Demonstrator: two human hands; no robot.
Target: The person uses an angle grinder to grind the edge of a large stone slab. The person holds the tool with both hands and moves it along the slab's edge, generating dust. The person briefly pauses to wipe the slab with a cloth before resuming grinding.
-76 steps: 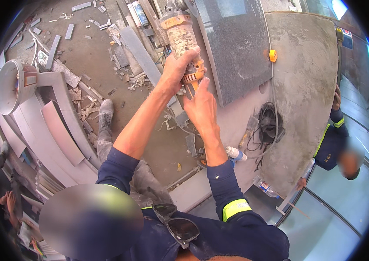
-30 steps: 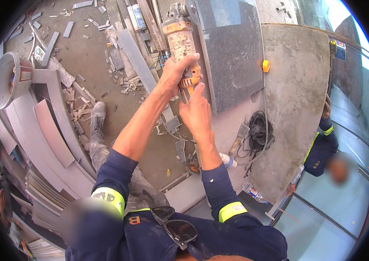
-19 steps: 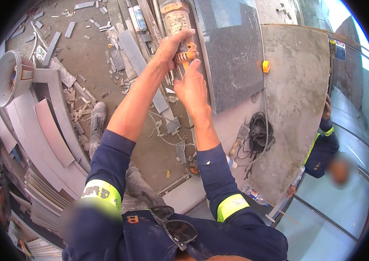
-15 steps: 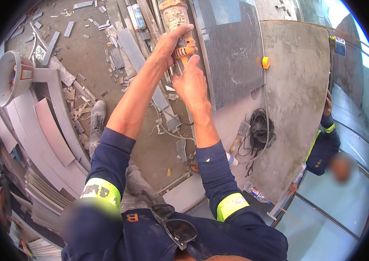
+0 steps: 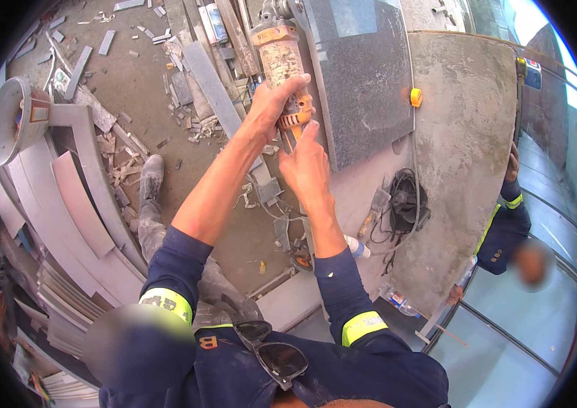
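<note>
Your left hand (image 5: 271,109) is wrapped tight around the body of the dusty angle grinder (image 5: 280,61), its grip fully closed just above the orange rear end of the tool. Your right hand (image 5: 307,166) sits just below, its index finger raised and touching that orange end; the rest of its grip is loosely curled, and you cannot tell whether it holds anything. The grinder points away from you, its head at the left edge of the dark stone slab (image 5: 363,75), near the slab's far corner. The slab lies on a rough concrete block (image 5: 462,149). A small yellow piece (image 5: 415,97) sits at the slab's right edge. A coil of black cable (image 5: 407,204) lies below the slab. To the right, 1 other person's sleeve (image 5: 502,231) shows.
</note>
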